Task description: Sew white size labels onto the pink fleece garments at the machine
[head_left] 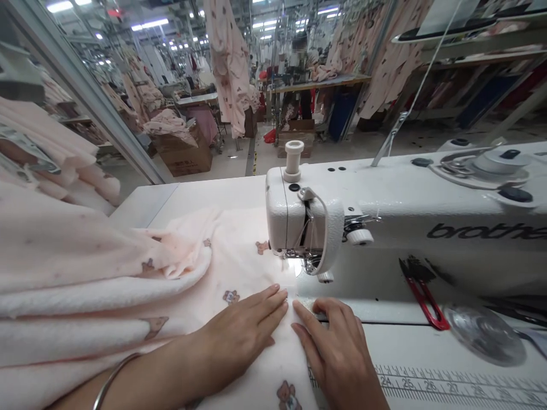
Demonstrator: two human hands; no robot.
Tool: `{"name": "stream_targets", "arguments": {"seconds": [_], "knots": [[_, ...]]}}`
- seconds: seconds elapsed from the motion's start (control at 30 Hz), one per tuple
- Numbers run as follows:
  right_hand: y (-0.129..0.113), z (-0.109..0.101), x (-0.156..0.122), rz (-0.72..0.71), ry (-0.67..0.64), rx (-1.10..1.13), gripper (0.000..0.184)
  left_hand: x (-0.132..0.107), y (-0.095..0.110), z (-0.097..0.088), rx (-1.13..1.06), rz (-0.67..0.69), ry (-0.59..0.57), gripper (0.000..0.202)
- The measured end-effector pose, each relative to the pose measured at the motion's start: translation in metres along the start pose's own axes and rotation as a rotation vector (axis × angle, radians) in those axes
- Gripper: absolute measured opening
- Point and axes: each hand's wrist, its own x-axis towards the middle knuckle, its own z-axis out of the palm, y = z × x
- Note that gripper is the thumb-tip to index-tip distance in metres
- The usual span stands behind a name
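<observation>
We see the sewing machine [384,228] over pink cloth [239,267] on the table [427,353]. A cardboard box [183,154] behind holds more cloth. Our left hand [239,336] and right hand [337,353] press flat, fingers together, just before the needle.

Pale pink fleece fabric [239,267], printed with small brown bears, lies flat on the white sewing machine [384,222] bed, its edge under the presser foot. The rest is bunched in thick folds at left. White underside shows on the folds. Machine is white, branded "brother", head over the fabric.
</observation>
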Motion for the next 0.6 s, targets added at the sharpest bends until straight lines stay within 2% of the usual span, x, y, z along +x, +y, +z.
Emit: {"name": "stream_targets", "arguments": {"seconds": [0.1, 0.33, 0.47, 0.6], "knots": [[-0.001, 0.000, 0.000, 0.003, -0.009, 0.008, 0.026, 0.006, -0.003, 0.003, 0.039, 0.014, -0.031, 0.045], [-0.005, -0.002, 0.000, 0.067, -0.015, 0.029, 0.023, 0.003, -0.005, 0.006, 0.059, 0.038, 0.029, 0.046], [-0.002, -0.001, 0.000, 0.026, -0.028, 0.018, 0.025, 0.002, -0.007, 0.012, 0.055, 0.032, 0.062, 0.049], [-0.002, 0.000, -0.001, 0.046, -0.022, 0.028, 0.024, 0.003, -0.008, 0.014, 0.122, 0.047, 0.071, 0.048]]}}
